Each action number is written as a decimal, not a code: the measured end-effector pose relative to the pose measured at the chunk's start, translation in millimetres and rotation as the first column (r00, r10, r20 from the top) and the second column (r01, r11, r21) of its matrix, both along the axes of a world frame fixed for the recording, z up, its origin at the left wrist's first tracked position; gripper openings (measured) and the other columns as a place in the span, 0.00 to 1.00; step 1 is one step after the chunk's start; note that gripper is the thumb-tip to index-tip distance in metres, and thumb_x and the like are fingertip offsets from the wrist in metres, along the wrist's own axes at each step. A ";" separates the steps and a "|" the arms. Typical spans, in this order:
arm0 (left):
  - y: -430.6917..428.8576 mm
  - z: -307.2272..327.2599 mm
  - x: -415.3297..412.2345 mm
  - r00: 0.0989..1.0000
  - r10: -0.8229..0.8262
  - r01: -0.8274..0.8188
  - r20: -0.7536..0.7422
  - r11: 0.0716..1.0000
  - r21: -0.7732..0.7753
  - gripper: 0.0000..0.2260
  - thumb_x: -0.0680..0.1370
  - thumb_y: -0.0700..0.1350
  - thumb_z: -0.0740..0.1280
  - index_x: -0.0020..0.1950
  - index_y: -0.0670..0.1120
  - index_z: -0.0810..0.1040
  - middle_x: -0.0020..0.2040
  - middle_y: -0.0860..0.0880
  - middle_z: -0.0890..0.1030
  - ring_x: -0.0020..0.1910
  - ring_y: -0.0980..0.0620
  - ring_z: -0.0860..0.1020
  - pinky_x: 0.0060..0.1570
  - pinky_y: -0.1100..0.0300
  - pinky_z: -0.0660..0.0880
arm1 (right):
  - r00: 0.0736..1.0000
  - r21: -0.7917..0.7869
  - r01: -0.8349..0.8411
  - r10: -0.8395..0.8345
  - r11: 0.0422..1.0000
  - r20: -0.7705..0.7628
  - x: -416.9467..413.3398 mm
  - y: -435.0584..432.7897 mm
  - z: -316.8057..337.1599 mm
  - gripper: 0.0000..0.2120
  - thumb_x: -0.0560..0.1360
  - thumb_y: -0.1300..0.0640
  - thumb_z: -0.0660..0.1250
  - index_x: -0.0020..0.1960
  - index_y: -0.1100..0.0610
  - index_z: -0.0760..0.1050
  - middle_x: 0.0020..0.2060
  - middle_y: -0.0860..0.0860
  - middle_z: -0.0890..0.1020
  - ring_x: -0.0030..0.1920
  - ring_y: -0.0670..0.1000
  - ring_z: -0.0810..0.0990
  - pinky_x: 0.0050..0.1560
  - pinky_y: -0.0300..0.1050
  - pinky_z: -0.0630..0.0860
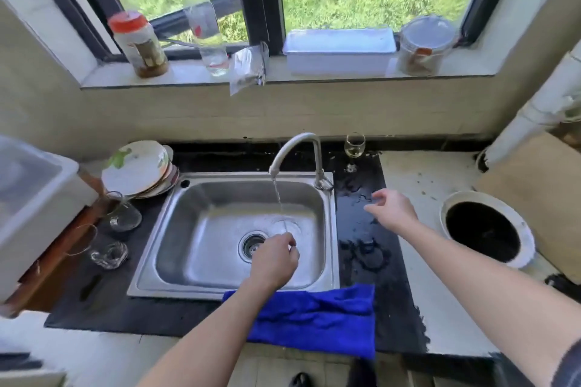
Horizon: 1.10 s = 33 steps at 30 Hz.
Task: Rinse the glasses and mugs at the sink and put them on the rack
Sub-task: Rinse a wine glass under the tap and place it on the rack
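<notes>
While water runs from the tap [295, 148] into the sink [195, 229], the left hand [274, 261] hangs over the drain, fingers loosely curled and empty. The right hand [393, 209] hovers right of the sink, fingers spread, holding nothing. A wine glass [354, 148] stands behind it; more glasses [121, 214] lie left of the sink.

Three glasses [121, 214] left of sink, one wine glass [354, 145] behind; one plate stack [138, 168]; two jars [138, 44].
</notes>
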<state>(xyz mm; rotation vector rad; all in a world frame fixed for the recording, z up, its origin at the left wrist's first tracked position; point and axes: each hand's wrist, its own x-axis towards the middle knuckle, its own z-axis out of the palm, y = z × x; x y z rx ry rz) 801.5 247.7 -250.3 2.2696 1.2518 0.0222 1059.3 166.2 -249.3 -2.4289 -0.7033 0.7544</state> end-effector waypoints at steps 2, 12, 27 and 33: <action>9.8 -5.6 8.2 1.000 0.025 -0.025 -0.009 1.000 -0.001 0.10 0.78 0.46 0.60 0.55 0.46 0.77 0.52 0.48 0.81 0.52 0.47 0.78 0.48 0.56 0.73 | 1.000 0.029 0.022 -0.022 0.999 -0.010 21.8 27.3 -2.7 0.24 0.73 0.48 0.71 0.66 0.53 0.73 0.57 0.53 0.81 0.53 0.55 0.79 0.54 0.49 0.76; 35.6 -38.5 23.4 0.979 0.195 -0.198 -0.064 0.979 -0.050 0.09 0.75 0.46 0.60 0.50 0.47 0.78 0.44 0.46 0.82 0.45 0.45 0.78 0.45 0.52 0.75 | 0.999 0.068 0.045 -0.044 0.997 -0.014 104.5 148.5 -21.2 0.44 0.68 0.48 0.77 0.76 0.55 0.56 0.72 0.58 0.67 0.69 0.61 0.69 0.66 0.54 0.67; 58.7 -57.6 15.0 0.965 0.236 -0.250 -0.114 0.959 -0.136 0.08 0.76 0.45 0.61 0.50 0.47 0.79 0.46 0.46 0.82 0.49 0.44 0.78 0.42 0.57 0.70 | 0.978 0.269 -0.206 0.188 0.941 0.092 5.6 78.1 21.5 0.25 0.62 0.36 0.74 0.55 0.40 0.72 0.43 0.40 0.80 0.43 0.46 0.80 0.45 0.47 0.77; 78.9 -65.3 -6.5 0.952 0.295 -0.304 -0.077 0.890 -0.341 0.06 0.76 0.45 0.61 0.40 0.48 0.75 0.34 0.51 0.76 0.38 0.47 0.75 0.37 0.59 0.67 | 0.949 0.122 -0.292 0.304 0.948 -0.088 -75.1 96.7 -10.4 0.32 0.61 0.33 0.73 0.60 0.46 0.72 0.47 0.42 0.80 0.47 0.45 0.79 0.48 0.46 0.77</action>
